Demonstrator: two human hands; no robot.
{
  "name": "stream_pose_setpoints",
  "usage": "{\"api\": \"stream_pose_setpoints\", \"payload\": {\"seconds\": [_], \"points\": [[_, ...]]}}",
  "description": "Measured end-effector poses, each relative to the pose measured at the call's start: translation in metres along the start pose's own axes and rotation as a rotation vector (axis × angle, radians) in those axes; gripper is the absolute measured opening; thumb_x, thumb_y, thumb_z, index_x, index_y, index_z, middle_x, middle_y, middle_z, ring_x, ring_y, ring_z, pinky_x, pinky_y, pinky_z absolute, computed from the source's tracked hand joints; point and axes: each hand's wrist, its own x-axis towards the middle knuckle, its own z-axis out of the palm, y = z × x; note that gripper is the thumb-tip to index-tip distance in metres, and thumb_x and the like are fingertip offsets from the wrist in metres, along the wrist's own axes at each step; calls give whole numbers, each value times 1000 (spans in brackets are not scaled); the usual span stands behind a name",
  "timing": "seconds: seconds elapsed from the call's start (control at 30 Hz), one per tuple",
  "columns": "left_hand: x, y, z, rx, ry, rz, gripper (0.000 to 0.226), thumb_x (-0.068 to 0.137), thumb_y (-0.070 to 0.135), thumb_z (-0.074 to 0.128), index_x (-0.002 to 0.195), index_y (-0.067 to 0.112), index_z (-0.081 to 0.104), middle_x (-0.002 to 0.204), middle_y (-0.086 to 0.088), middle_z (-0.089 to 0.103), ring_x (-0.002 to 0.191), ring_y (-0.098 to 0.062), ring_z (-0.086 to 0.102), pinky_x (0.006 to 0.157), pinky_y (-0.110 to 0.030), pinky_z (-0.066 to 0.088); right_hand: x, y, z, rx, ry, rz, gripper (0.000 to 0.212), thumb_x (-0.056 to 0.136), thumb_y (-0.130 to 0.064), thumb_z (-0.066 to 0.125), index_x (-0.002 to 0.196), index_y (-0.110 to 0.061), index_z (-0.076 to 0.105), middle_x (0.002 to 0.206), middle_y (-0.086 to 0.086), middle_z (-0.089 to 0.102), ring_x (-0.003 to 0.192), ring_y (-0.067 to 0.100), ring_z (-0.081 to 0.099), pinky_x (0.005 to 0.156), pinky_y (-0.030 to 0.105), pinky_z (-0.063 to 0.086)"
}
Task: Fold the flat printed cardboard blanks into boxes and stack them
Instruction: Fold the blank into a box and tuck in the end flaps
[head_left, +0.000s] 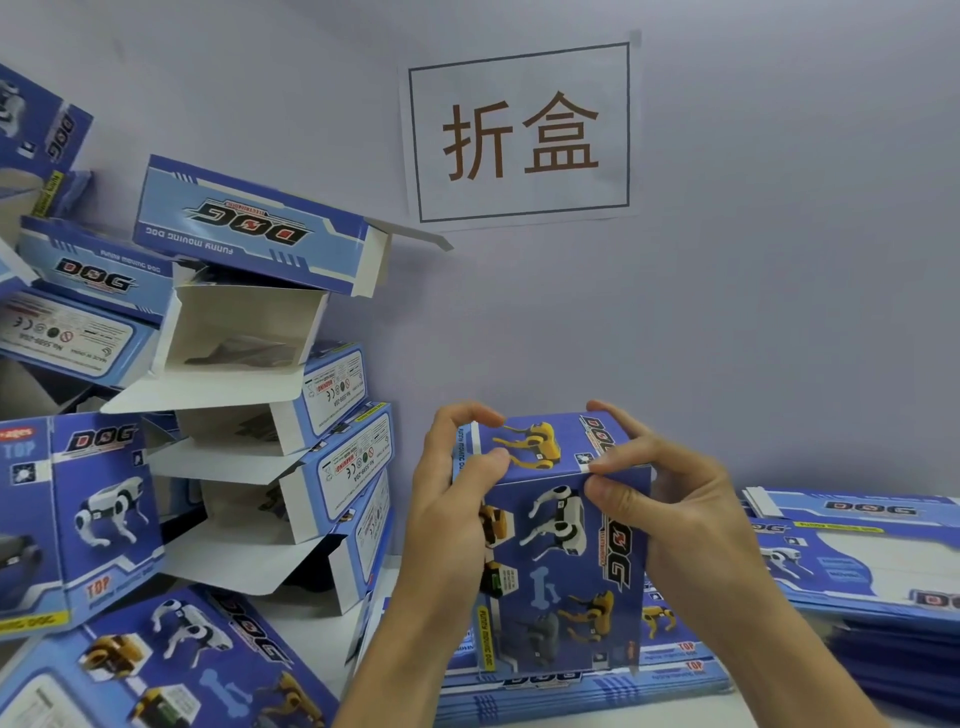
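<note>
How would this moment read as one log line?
step: closing box top | left hand: gripping | right hand: gripping | finished stack: left

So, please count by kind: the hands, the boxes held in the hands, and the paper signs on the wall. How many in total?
hands: 2, left hand and right hand
held box: 1
wall sign: 1
Total: 4

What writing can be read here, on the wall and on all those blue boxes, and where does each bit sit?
"折盒": white sign on the wall.
"DOG": box in hands, gripped by left hand and right hand.
"DOG" and "FUNNY MOVING DOG", upside down: top box of the folded pile.
"DOG" and "TOP": box at left.
"WARNING": label on a stacked box.
"DOG": flat blanks, right.
Remaining fine print: too small to read.
</note>
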Motion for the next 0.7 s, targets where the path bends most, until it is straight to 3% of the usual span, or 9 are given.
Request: {"api": "stream_pose_setpoints", "payload": {"seconds": [0.1,0.2,0.27,0.3,0.37,0.47,0.5,0.6,0.7], "points": [[-1,-1,-3,33,-53,54,7,91,31,68,96,30,64,114,-4,65,95,-23,74,61,-31,61,0,1,-1,-13,15,-16,50,40,-51,97,73,-21,75,137,-12,60,109,29,69,67,42,61],[0,-2,-8,168,-148,137,34,76,30,82,104,30,64,125,-5,57,101,-25,71,67,-29,60,-1,2,-1,-47,50,-51,44,46,-51,94,73,-22,75,136,-11,61,110,27,69,68,45,61],[2,-2,-9,223,-155,157,34,71,28,84,100,31,67,130,1,55,110,-32,66,73,-36,62,-2,3,1,-76,99,-89,23,59,-40,87,73,-26,75,136,-13,61,114,22,67,71,41,61],[3,-4,-10,226,-126,166,31,68,29,83,96,32,69,130,4,55,115,-32,63,78,-41,61,-3,2,4,-117,138,-113,15,62,-35,81,75,-28,76,135,-14,60,117,18,65,72,37,61],[5,-4,-7,200,-48,164,27,63,35,82,89,33,73,128,6,56,120,-29,61,87,-49,58,-2,1,10,-256,224,-184,21,65,-33,75,86,-34,77,136,-16,60,122,8,60,82,34,60],[6,-8,-1,216,79,208,34,61,43,82,92,35,72,124,-3,61,110,-26,67,84,-48,59,0,2,15,-351,302,-256,32,78,-30,76,107,-43,72,130,-10,64,122,9,59,96,45,52],[6,-9,1,220,128,219,37,62,45,82,96,37,69,123,-7,62,105,-26,69,81,-48,60,0,3,17,-397,341,-287,32,83,-25,75,109,-43,71,128,-11,65,121,6,59,96,40,52],[9,-17,1,119,316,138,71,58,54,82,118,40,47,128,-13,57,101,-30,71,78,-49,61,-1,5,20,-527,437,-397,20,92,-12,66,104,-28,70,110,-6,65,99,-4,61,70,7,48],[13,-21,-5,-22,513,27,88,52,57,81,125,41,34,133,-13,53,98,-29,72,75,-45,62,-1,2,19,-430,219,-252,27,97,1,52,81,-10,71,66,-5,66,61,1,61,50,13,46]]}}
